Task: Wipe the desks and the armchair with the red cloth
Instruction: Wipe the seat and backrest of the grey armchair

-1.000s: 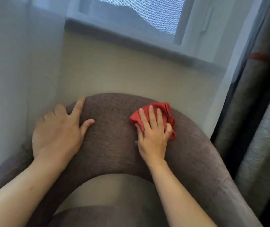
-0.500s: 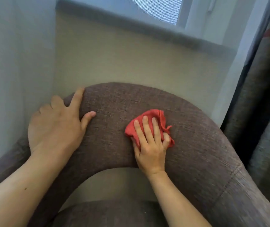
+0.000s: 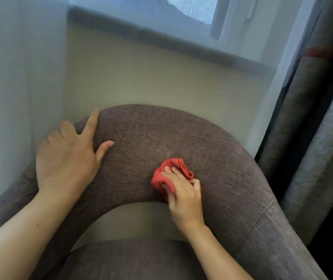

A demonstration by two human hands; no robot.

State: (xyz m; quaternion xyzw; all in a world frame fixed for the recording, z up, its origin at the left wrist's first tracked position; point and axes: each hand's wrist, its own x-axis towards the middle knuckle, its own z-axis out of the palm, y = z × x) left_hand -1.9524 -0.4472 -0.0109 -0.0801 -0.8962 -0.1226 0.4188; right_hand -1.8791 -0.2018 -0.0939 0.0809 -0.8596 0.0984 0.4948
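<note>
Two bare forearms reach in from the bottom edge onto the curved back of a brown fabric armchair [image 3: 145, 142]; seat cushion [image 3: 133, 261] shows lowest in frame, between the arms; a pale gap sits between cushion and backrest. Right hand [image 3: 183, 197] presses on the inner edge of the backrest top, fingers bent and closed down over the red cloth [image 3: 162, 178]; cloth is bunched, partly under the palm, with a folded lobe sticking out past the fingertips toward the far side; cloth touches the chair fabric, right of centre on the backrest. Left hand [image 3: 66, 156] lies flat on the left part of the backrest, palm down, fingers spread apart, gripping nothing; outer fingers overlap the sheer white curtain [image 3: 18, 77] just beside the chair; thumb points toward the middle. Behind the chair a beige wall [image 3: 157, 79]; above it a grey window sill [image 3: 161, 41] seen through the sheer; window frame [image 3: 222, 17] at top. Heavy grey drape [image 3: 319, 128] hangs on the right, near the chair's right arm.
</note>
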